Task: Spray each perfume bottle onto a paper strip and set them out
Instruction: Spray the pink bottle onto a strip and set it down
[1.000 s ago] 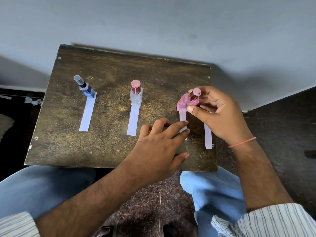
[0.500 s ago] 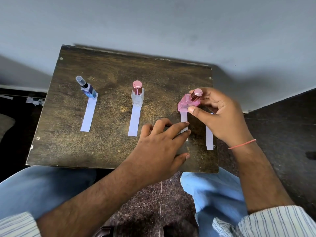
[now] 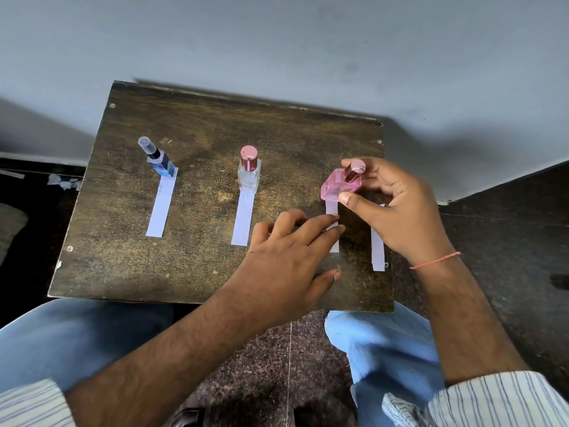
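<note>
Left hand [image 3: 286, 257]: our fingers lie spread and flat on the desk [image 3: 129, 266], fingertips pressing down the third strip [image 3: 332, 211]; grip holds nothing.
Fourth strip [image 3: 377, 251]: lies bare near the desk's right edge, partly under our right hand; we see no bottle for it.
Right hand [image 3: 397, 204]: grip pinches the pink bottle [image 3: 337, 188], thumb in front, fingers behind; cap on.
Pink bottle: tilted at the far end of the third strip; we cannot tell whether its base touches.
Clear bottle [image 3: 249, 177]: upright on the far end of its strip [image 3: 243, 220]; looks finished.
Blue bottle [image 3: 161, 163]: same, on the leftmost strip [image 3: 160, 208].
Progress: we judge two pairs done, third nearly placed, fourth left.
</note>
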`<action>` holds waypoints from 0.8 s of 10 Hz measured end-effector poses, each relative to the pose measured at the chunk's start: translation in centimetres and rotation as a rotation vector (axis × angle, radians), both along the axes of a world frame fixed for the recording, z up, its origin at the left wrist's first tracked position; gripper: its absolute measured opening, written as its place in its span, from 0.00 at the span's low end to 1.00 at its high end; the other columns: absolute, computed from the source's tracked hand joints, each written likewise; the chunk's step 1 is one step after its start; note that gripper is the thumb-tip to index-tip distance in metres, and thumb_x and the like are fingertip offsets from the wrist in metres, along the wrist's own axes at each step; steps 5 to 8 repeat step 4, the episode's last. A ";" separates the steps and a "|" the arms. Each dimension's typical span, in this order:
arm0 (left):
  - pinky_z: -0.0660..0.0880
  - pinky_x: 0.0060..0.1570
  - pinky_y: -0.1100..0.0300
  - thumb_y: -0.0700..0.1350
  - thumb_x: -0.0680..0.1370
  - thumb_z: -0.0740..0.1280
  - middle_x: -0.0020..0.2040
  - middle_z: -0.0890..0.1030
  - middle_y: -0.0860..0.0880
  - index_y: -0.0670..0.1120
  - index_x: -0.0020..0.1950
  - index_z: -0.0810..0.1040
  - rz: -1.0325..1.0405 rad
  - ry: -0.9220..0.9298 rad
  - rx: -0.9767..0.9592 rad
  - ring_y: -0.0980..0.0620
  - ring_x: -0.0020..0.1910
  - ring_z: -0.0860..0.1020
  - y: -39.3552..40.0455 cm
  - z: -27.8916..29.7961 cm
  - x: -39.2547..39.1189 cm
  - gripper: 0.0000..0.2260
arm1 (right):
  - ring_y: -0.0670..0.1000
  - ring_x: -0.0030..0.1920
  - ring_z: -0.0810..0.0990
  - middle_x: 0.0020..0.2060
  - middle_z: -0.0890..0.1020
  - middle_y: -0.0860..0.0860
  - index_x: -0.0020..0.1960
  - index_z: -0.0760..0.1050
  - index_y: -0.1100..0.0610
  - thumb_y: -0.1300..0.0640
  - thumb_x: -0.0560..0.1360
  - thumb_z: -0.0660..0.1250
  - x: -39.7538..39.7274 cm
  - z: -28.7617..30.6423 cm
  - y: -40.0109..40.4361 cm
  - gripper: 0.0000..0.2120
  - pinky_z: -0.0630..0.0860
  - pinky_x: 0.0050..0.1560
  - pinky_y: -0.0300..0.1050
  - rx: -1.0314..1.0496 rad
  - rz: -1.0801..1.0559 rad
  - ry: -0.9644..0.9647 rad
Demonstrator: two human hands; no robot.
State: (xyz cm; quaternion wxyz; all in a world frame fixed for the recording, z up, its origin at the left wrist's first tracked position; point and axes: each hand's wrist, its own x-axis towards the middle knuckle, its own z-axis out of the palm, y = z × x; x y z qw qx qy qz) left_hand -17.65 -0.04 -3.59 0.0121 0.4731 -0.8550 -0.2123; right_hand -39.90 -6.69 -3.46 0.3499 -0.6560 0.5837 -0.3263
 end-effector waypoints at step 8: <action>0.65 0.79 0.44 0.67 0.85 0.55 0.87 0.53 0.52 0.52 0.90 0.52 0.071 -0.005 -0.036 0.48 0.82 0.61 0.0 0.5 0.3 0.36 | 0.41 0.80 0.70 0.79 0.75 0.46 0.80 0.73 0.52 0.58 0.76 0.81 0.1 0.6 0.2 0.34 0.62 0.78 0.32 -0.107 0.018 0.241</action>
